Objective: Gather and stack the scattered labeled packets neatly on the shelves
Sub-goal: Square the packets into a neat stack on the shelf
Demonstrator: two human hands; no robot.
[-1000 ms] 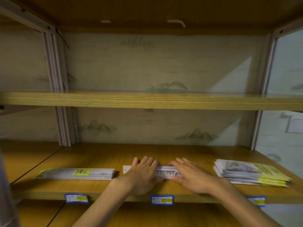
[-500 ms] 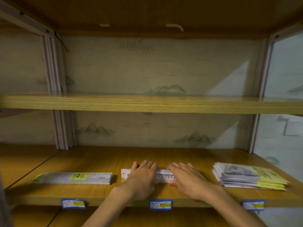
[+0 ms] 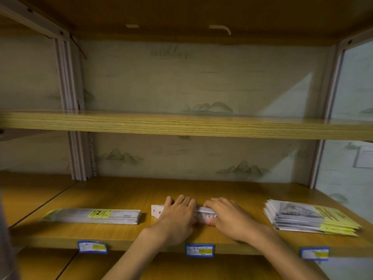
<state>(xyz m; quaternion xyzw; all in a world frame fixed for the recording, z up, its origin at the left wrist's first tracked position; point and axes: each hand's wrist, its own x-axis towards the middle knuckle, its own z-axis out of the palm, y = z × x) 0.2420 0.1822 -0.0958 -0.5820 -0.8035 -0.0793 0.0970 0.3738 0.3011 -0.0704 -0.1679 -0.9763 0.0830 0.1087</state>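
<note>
Left hand and right hand lie side by side over middle packet stack on lower shelf, fingers laid over it; true grip or mere pressing, cannot tell. Packets likely light, thin, slippery film, prone to fan out; best squared by palms at long edges, lifted from ends. Left of left hand: flat stack. Right of right hand: fanned pile, untidy. Upper shelf top hidden.

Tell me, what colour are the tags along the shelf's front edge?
Blue-bordered tags with white and yellow inside, seen in the head view.
</note>
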